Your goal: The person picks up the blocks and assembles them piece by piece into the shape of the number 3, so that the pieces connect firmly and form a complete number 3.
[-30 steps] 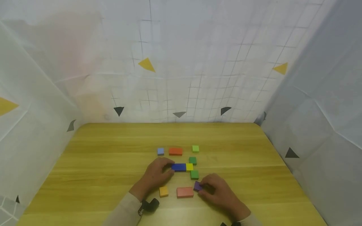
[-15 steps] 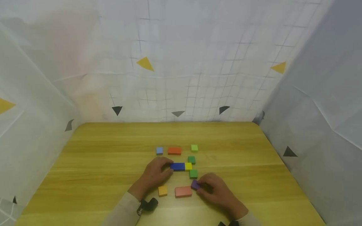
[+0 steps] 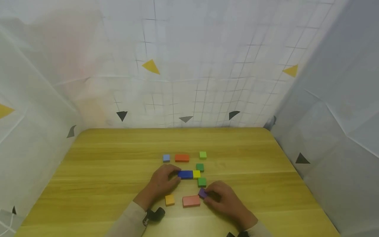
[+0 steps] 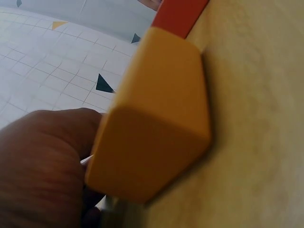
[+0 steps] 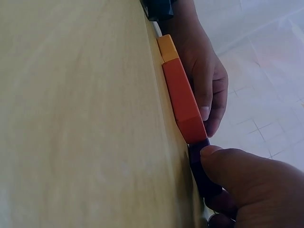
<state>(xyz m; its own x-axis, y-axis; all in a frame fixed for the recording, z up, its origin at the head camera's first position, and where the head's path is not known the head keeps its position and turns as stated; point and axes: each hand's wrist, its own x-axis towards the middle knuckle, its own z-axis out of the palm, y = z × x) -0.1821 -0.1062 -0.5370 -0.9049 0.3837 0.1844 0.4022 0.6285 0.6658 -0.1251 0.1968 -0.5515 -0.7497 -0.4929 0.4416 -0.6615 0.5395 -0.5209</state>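
With thumb and fingers at its left end, my left hand holds the long blue block on the table. A yellow block touches the blue block's right end. Green blocks sit just behind and in front of the yellow one. My right hand pinches a small purple block, turned at an angle by the back right corner of the pink block. In the right wrist view the right thumb lies on the purple block.
An orange block lies left of the pink one; it fills the left wrist view close up. Farther back are a light blue block, a red block and a light green block. Pale sheets surround the wooden table.
My right hand has shifted the purple block slightly left and away from me, and the block has turned a little. The left hand stays on the blue block.
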